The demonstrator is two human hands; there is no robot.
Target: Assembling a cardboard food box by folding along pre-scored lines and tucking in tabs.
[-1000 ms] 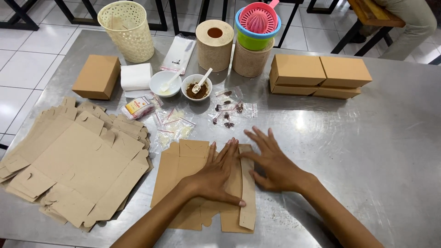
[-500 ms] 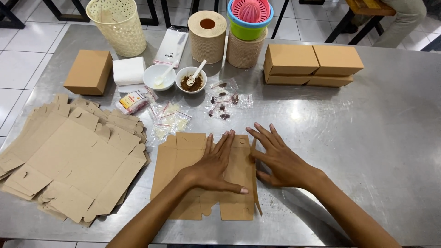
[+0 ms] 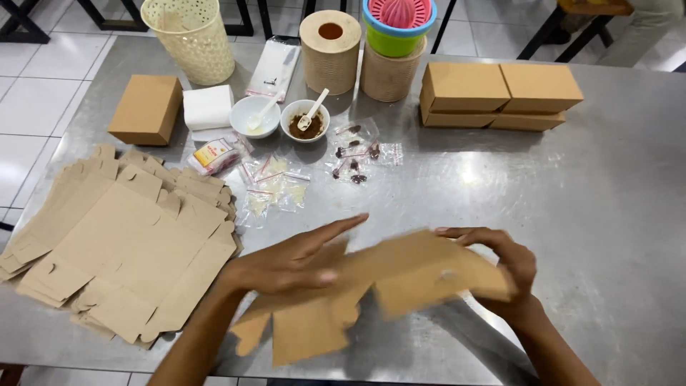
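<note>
Holding a flat brown cardboard blank (image 3: 371,293) just above the near middle of the steel table (image 3: 572,200), both hands are gripping it at once. The left hand (image 3: 293,261) is lying across the blank's left part with fingers stretched out almost straight and the thumb tucked against the card, pressing rather than curling round it. The right hand (image 3: 500,268) is curling over the blank's right end, fingers bent over the far edge and the card pinched against the palm. The blank is blurring, so its folds are hard to make out; its near flaps are hanging toward the table edge.

Lying to the left is a fanned stack of flat blanks (image 3: 114,243). Sitting farther off are small clear bags (image 3: 275,186), a bowl of brown powder (image 3: 303,121) with a white spoon, and an empty white bowl (image 3: 254,116). Resting at the far right are folded brown boxes (image 3: 500,96).
</note>
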